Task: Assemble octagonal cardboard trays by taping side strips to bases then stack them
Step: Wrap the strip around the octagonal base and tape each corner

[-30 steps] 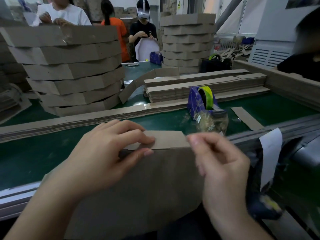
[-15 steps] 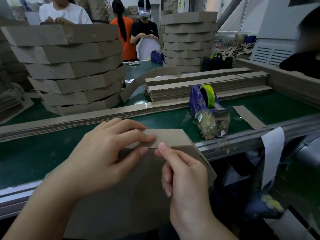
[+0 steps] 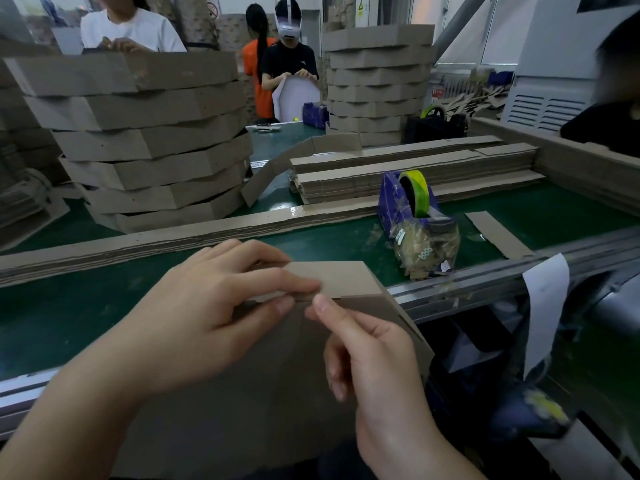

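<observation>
A brown octagonal cardboard base (image 3: 242, 393) leans against the table's near edge, tilted up toward me. A short end of a side strip (image 3: 343, 278) stands along its top edge. My left hand (image 3: 207, 317) pinches the strip against the base edge between thumb and fingers. The index fingertip of my right hand (image 3: 374, 358) presses on the seam just right of the left fingertips; its other fingers are curled and its thumb is hidden. No tape is visible on the seam.
A blue tape dispenser (image 3: 412, 202) with a yellow-green roll stands on the green table (image 3: 69, 306). A tall stack of finished trays (image 3: 149, 140) is at the back left, another stack (image 3: 377, 81) farther back. Piles of flat strips (image 3: 415, 171) lie behind. Other people work across the table.
My right hand has moved left from the strip's right end to the seam beside my left fingertips. The base's right corner is now uncovered. My left hand has kept its pinch.
</observation>
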